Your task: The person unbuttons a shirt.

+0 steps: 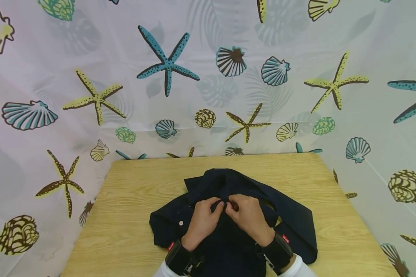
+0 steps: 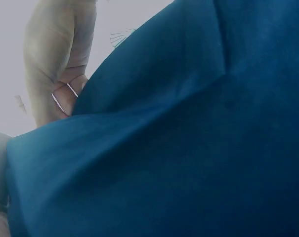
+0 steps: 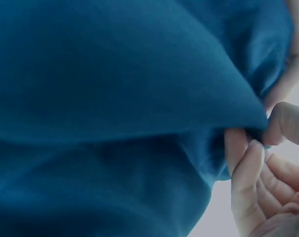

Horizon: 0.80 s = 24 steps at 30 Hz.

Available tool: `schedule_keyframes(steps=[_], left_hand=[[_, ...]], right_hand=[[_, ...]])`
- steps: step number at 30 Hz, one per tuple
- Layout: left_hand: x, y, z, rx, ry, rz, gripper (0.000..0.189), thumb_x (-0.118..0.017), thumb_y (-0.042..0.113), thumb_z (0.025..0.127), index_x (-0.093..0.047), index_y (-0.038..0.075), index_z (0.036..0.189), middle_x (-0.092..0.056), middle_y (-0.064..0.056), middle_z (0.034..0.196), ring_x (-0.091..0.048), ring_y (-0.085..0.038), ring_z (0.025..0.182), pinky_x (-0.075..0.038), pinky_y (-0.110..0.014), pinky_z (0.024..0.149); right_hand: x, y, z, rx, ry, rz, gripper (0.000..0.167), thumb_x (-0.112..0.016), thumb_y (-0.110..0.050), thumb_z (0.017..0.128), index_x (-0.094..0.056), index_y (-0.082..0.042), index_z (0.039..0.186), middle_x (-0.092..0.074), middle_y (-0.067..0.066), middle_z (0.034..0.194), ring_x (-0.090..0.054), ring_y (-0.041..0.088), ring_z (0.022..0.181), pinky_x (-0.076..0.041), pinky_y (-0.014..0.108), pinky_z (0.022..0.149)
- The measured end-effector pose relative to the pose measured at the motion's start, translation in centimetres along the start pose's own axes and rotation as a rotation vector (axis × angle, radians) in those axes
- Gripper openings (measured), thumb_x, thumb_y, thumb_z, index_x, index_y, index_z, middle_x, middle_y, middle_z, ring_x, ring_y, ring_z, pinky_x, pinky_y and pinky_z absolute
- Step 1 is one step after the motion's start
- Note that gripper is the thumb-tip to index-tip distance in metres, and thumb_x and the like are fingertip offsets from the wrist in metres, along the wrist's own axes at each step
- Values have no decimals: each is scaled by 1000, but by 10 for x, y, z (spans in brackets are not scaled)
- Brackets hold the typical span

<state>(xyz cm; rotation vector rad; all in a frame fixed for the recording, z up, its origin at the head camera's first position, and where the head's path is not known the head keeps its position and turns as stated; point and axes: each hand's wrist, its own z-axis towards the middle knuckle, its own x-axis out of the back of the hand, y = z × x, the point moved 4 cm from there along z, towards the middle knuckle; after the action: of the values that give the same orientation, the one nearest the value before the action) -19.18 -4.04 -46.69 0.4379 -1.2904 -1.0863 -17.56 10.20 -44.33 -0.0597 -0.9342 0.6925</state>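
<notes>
A dark navy shirt (image 1: 228, 246) lies bunched on the table, and a pale round button (image 1: 181, 223) shows on its left part. My left hand (image 1: 203, 220) pinches the shirt's edge near the middle, thumb and forefinger together. Right beside it, my right hand (image 1: 250, 216) pinches the same edge, its fingertips close to the left ones. In the right wrist view, the thumb and fingers (image 3: 248, 173) grip the cloth at a corner of the fold. Cloth fills much of the left wrist view and hides part of the left hand (image 2: 55, 64).
The wooden table (image 1: 124, 215) extends around the shirt on both sides and behind it. A white curtain (image 1: 180, 111) printed with starfish and shells hangs along its back and sides. Black bands (image 1: 277, 254) with cameras sit on both wrists.
</notes>
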Motion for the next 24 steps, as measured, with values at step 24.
schedule_keyframes(steps=[24], left_hand=[[4, 7, -3, -47, 101, 65, 15, -60, 12, 97, -73, 6, 102, -72, -5, 82, -63, -7, 69, -47, -20, 63]], right_hand=[[0, 1, -5, 13, 25, 107, 10, -77, -5, 81, -70, -12, 81, -65, -4, 72, -58, 1, 59, -46, 15, 56]])
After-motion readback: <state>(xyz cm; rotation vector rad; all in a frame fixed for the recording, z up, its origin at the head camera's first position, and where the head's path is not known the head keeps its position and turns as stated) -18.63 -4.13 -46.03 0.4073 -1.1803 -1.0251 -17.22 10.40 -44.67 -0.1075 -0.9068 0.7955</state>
